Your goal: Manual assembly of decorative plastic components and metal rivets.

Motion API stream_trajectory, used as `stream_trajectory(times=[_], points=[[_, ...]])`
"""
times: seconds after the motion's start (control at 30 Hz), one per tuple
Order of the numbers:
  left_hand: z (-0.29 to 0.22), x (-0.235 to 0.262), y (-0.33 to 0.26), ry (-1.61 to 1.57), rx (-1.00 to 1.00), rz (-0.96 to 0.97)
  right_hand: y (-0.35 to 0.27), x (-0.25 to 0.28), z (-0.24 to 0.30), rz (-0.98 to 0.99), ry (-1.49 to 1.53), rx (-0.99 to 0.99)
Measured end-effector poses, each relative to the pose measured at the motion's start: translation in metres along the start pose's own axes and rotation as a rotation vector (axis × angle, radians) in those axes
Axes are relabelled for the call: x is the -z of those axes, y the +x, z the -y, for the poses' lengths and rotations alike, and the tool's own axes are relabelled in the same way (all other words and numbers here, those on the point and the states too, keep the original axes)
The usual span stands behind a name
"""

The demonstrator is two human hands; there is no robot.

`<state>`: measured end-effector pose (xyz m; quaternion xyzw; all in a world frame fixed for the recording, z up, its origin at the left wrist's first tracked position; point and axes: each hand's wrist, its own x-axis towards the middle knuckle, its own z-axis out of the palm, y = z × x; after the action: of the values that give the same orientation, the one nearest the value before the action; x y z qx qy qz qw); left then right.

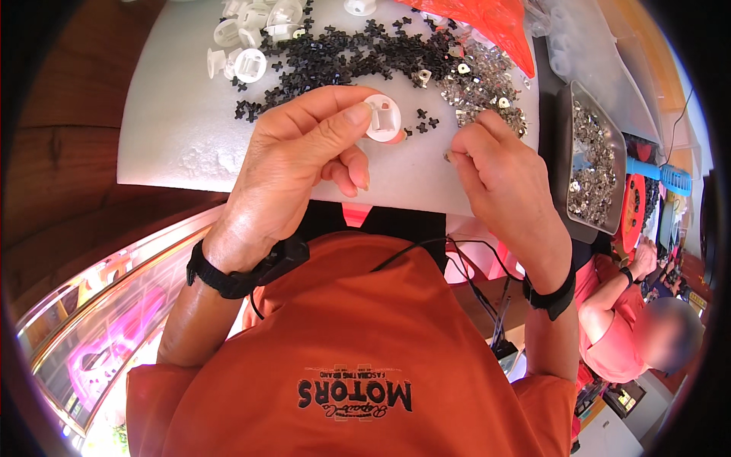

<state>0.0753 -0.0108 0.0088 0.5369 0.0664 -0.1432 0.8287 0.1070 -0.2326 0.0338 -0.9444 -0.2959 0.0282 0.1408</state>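
Note:
My left hand (293,152) pinches a white round plastic part (386,119) by its rim between thumb and forefinger. The part is tilted so that its recessed middle faces up, with a squarish opening in it; the other fingers curl below. To the right, my right hand (506,179) hovers over the white work surface (183,152), thumb and fingers pressed together; whatever they hold is too small to make out. Just beyond it lies a heap of small shiny metal pieces (487,80). Small black cross-shaped pieces (335,57) are spread in a loose heap beyond my left hand.
More white round parts (250,65) lie at the far left of the surface. A red plastic bag (487,27) rests at the back. On the right stand a metal tray (571,145) of small metal pieces, a blue brush (674,179) and a red dish (633,206). Another person (617,327) sits beyond.

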Motion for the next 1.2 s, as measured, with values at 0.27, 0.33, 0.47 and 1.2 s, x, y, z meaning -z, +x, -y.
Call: stream_trajectory(times=[0.27, 0.33, 0.47, 1.2], points=[[0.001, -0.002, -0.002, 0.054, 0.030, 0.049, 0.016, 0.016, 0.018, -0.006, 0.646, -0.007], [0.000, -0.003, -0.003, -0.012, 0.040, 0.059, 0.020, 0.014, 0.021, -0.012, 0.674, -0.004], [-0.002, -0.004, -0.005, -0.084, 0.042, 0.107, 0.021, 0.009, 0.021, -0.045, 0.666, 0.083], [-0.006, -0.007, -0.003, -0.139, 0.071, 0.062, 0.003, -0.002, 0.036, -0.244, 0.446, 0.229]])
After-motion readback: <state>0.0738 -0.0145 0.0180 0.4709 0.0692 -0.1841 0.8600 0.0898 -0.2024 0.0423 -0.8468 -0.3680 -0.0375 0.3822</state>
